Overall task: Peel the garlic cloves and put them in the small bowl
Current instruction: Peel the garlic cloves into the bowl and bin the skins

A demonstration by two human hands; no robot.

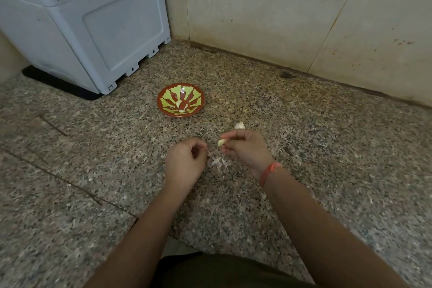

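My right hand pinches a pale, peeled garlic clove between thumb and fingers above the counter. My left hand has curled fingers that pinch a thin strip of papery skin at its fingertips. Loose garlic skins lie on the counter between my hands. An unpeeled piece of garlic rests just beyond my right hand. The small red bowl with a yellow-green pattern stands farther back and holds three peeled cloves.
The speckled granite counter runs to a beige tiled wall at the back. A large grey-white appliance on a black mat stands at the back left. A small dark scrap lies by the wall.
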